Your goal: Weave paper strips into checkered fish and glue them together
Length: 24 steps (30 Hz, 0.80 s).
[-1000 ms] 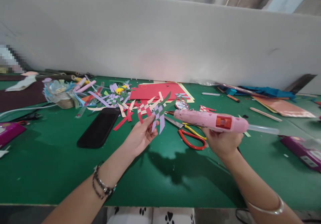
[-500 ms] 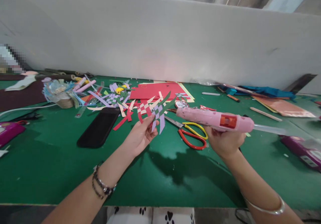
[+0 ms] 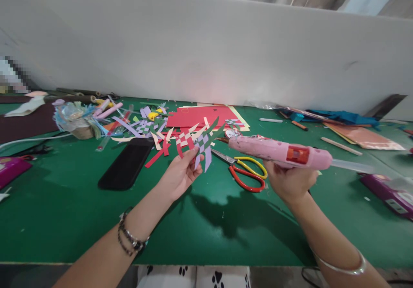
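Note:
Between the thumb and fingers of my left hand [image 3: 181,174] is a woven paper fish [image 3: 202,147] of lilac and green strips, its loose ends sticking out. My right hand [image 3: 290,180] is closed around the handle of a pink glue gun [image 3: 267,150], with a clear glue stick [image 3: 350,165] poking out of its back. The gun's nozzle points left, close to the green strips of the fish; whether it touches them I cannot tell. Scissors [image 3: 247,174] with one yellow and one red handle lie between my hands. Behind the held fish is a red and cream woven piece [image 3: 184,139].
A black phone [image 3: 126,163] lies left of my left hand. Red paper sheets [image 3: 198,116] and a heap of paper strips [image 3: 145,127] are at the back. Purple devices [image 3: 387,193] sit at both sides. A white partition [image 3: 206,51] stands behind the green table [image 3: 155,236].
The glue gun has shifted very slightly to the right, away from the paper fish. My left hand and the fish are nearly still.

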Each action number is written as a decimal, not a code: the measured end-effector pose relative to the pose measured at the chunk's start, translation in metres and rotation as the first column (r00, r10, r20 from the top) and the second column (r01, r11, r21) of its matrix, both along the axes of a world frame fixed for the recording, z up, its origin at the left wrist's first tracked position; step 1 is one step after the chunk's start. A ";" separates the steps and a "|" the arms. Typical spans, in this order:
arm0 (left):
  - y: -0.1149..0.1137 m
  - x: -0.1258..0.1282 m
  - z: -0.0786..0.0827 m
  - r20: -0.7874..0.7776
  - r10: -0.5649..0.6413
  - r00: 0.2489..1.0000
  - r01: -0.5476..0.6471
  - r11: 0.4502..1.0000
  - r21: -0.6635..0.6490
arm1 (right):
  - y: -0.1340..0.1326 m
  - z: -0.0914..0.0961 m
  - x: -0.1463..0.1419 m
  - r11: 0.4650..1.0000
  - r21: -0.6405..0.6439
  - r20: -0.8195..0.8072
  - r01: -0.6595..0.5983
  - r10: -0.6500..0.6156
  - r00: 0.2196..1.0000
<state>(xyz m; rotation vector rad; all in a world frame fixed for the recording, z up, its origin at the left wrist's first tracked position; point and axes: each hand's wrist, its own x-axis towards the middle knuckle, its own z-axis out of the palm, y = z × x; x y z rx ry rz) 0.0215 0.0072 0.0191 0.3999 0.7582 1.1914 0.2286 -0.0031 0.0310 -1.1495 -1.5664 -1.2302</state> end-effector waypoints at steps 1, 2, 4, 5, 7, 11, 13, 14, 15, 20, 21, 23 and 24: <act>0.000 0.000 0.000 -0.003 0.001 1.000 -0.001 1.000 0.000 | 0.000 0.000 0.000 1.000 -0.002 -0.009 0.001 -0.001 1.000; 0.000 0.000 -0.001 -0.007 0.003 1.000 -0.003 1.000 -0.001 | 0.000 0.001 0.000 1.000 -0.008 -0.021 0.008 -0.008 1.000; 0.001 0.000 -0.001 -0.012 0.002 1.000 -0.002 1.000 -0.005 | 0.000 0.001 0.000 0.999 -0.028 -0.052 0.017 -0.019 0.998; 0.001 0.000 0.000 -0.013 0.002 1.000 -0.002 1.000 -0.004 | 0.000 0.001 0.000 0.999 -0.036 -0.067 0.009 -0.012 0.998; 0.000 0.000 0.000 -0.012 0.002 1.000 -0.002 1.000 -0.002 | 0.000 0.001 0.000 0.999 -0.039 -0.078 -0.022 0.019 0.997; 0.000 0.000 0.001 -0.007 0.001 1.000 -0.001 1.000 -0.008 | 0.000 0.000 0.000 0.999 -0.003 -0.030 -0.036 0.036 0.999; 0.001 0.000 0.000 -0.012 0.006 1.000 -0.006 1.000 -0.016 | 0.000 0.000 0.000 1.000 0.016 -0.017 -0.019 0.019 1.000; 0.001 0.000 0.000 -0.017 0.007 1.000 -0.008 1.000 -0.022 | 0.000 0.001 0.000 1.000 0.023 -0.015 -0.013 0.013 1.000; 0.001 0.000 0.000 -0.021 0.008 1.000 -0.009 1.000 -0.024 | 0.001 0.001 0.000 1.000 0.026 -0.012 -0.011 0.011 1.000; 0.001 0.000 0.000 -0.011 0.002 1.000 -0.002 1.000 -0.008 | 0.000 0.001 0.000 0.999 0.040 0.018 -0.036 0.035 0.999; 0.001 0.000 0.000 -0.008 0.001 1.000 -0.001 1.000 -0.007 | 0.000 0.001 0.000 0.999 0.038 0.017 -0.029 0.029 0.999; 0.000 0.000 0.000 -0.006 0.001 1.000 -0.001 1.000 -0.010 | 0.000 0.000 0.000 1.000 0.025 0.019 -0.019 0.019 1.000; 0.000 0.000 0.000 -0.005 0.002 1.000 -0.002 1.000 -0.012 | 0.000 -0.001 0.001 1.000 0.020 0.021 -0.021 0.020 1.000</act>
